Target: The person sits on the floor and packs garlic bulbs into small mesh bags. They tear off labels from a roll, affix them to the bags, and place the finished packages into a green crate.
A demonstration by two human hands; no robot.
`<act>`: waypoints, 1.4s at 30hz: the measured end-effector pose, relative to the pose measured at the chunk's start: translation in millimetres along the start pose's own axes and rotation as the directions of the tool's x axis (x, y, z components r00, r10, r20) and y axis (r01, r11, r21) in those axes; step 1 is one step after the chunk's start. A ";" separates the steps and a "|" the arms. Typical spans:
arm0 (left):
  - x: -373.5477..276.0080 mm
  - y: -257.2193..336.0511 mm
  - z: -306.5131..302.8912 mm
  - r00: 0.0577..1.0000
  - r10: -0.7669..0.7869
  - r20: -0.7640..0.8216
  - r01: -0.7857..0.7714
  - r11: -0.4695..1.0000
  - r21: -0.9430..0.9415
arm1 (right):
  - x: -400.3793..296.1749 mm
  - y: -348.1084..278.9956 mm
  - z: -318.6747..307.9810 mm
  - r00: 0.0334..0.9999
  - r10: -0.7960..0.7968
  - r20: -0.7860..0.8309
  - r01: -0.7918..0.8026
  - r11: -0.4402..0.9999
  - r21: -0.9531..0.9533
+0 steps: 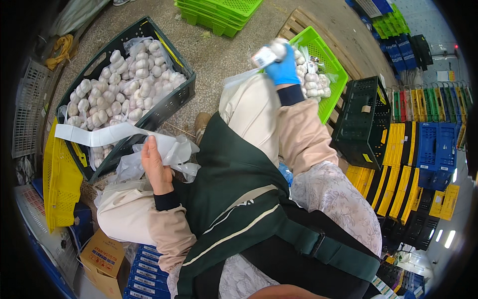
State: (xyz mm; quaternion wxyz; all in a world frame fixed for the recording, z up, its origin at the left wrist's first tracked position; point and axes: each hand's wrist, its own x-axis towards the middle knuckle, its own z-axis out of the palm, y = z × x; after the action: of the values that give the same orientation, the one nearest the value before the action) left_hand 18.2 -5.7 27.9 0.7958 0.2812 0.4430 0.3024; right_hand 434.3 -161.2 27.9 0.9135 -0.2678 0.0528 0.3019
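Note:
My bare left hand [156,168] holds a long strip of white labels [106,134], which stretches left over the near edge of a dark green plastic crate [168,99]. Crumpled clear plastic [130,166] lies beside that hand. Bulbs of garlic [108,95], many in clear bags, fill the dark crate. In a blue glove, my right hand [283,71] grips garlic bulbs [278,48] with a white printed label [264,56] on them; the bulbs are slightly blurred. Just beyond is a bright green crate [330,71] with labelled bags of garlic [312,84] in it.
Stacked green crates [220,18] stand on the floor ahead. The bright green crate rests on a wooden pallet [298,22]. A black crate [360,119] and stacks of yellow crates [396,164] are at right. A cardboard box [102,261] and a yellow crate [61,183] sit at left.

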 end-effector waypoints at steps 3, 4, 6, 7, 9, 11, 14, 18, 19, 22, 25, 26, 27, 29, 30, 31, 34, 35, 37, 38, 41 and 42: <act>-2.9 -8.9 -4.7 0.985 -0.102 0.142 0.087 0.990 0.109 | 25.8 -62.3 -69.2 0.963 -0.227 0.145 0.235 0.971 -0.041; -8.3 -4.5 -8.4 0.984 -0.082 0.157 0.064 0.991 0.115 | 9.5 -31.0 -39.7 0.983 -0.176 0.043 0.180 0.977 -0.113; -13.7 1.0 -1.8 0.980 -0.065 0.188 0.045 0.993 0.109 | -42.2 4.3 20.0 0.937 -0.088 -0.337 0.038 0.988 -0.152; -14.3 2.5 2.4 0.977 -0.038 0.211 0.023 0.997 0.074 | -53.1 23.9 16.2 0.989 -0.018 -0.148 -0.013 0.978 -0.209; -21.2 16.3 8.3 0.950 -0.048 0.308 0.084 0.991 -0.102 | -88.7 84.9 35.8 0.956 0.262 0.130 -0.180 0.878 -0.444; -28.4 25.7 7.3 0.942 -0.014 0.334 0.072 0.984 -0.164 | -122.3 141.5 55.4 0.746 0.656 0.117 -0.494 0.662 -0.564; -43.1 37.5 1.2 0.956 0.044 0.289 0.023 0.975 -0.223 | -154.5 214.4 74.6 0.425 0.900 0.093 -0.720 0.399 -0.568; -53.2 44.8 -25.2 0.957 0.192 0.216 -0.142 0.964 -0.227 | -176.0 252.3 121.8 0.438 0.880 0.186 -0.595 0.438 -0.674; -53.6 45.9 -35.0 0.941 0.239 0.240 -0.188 0.958 -0.216 | -178.1 257.9 132.8 0.450 0.872 0.194 -0.541 0.439 -0.717; -65.2 53.6 -42.3 0.960 0.244 0.137 -0.216 0.957 -0.192 | -196.8 268.1 157.9 0.501 0.825 0.262 -0.309 0.453 -0.836; -70.4 54.0 -40.3 0.929 0.367 0.055 -0.366 0.930 -0.032 | -208.8 283.9 169.4 0.588 0.711 0.386 0.026 0.461 -0.887; -71.7 59.3 -39.0 0.929 0.369 0.035 -0.371 0.928 0.044 | -208.8 286.9 173.4 0.609 0.665 0.433 0.159 0.432 -0.888; -72.7 64.5 -37.9 0.928 0.372 0.013 -0.371 0.921 0.121 | -208.4 289.6 177.9 0.620 0.618 0.483 0.287 0.394 -0.873; -71.0 73.3 -40.7 0.900 0.434 -0.042 -0.421 0.891 0.169 | -197.2 287.4 186.9 0.384 0.555 0.738 0.608 0.450 -0.654; -68.8 77.7 -45.1 0.900 0.433 -0.037 -0.417 0.884 0.213 | -189.2 283.4 191.6 0.237 0.516 0.823 0.730 0.464 -0.501; -67.7 81.7 -49.5 0.901 0.432 -0.031 -0.411 0.875 0.257 | -185.2 281.9 198.1 0.076 0.476 0.876 0.819 0.471 -0.327; -61.8 93.2 -57.1 0.862 0.506 0.004 -0.404 0.684 0.607 | -186.2 289.3 205.1 -0.054 0.511 0.858 0.880 0.431 -0.201; -59.4 98.2 -58.9 0.838 0.540 0.070 -0.435 0.586 0.684 | -185.2 291.4 205.5 -0.086 0.524 0.847 0.890 0.422 -0.170; -54.2 107.6 -65.3 0.786 0.582 0.209 -0.479 0.358 0.802 | -186.6 293.7 209.3 -0.096 0.529 0.843 0.913 0.384 -0.137; -50.3 108.4 -69.8 0.781 0.570 0.255 -0.483 0.293 0.825 | -185.7 296.2 210.3 -0.109 0.532 0.840 0.921 0.372 -0.117; -42.4 115.4 -78.4 0.829 0.501 0.248 -0.468 0.380 0.798 | -172.7 308.9 208.9 -0.021 0.668 0.744 0.813 0.445 -0.376; -42.3 122.6 -75.8 0.898 0.383 0.216 -0.416 0.582 0.699 | -166.9 313.3 209.1 0.027 0.737 0.676 0.706 0.464 -0.534</act>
State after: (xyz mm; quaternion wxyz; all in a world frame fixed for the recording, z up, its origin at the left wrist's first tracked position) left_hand -94.6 57.8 104.2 0.5369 0.6725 0.4347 0.2654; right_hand 103.5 71.7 105.6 0.3465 -0.3939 -0.7630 0.3777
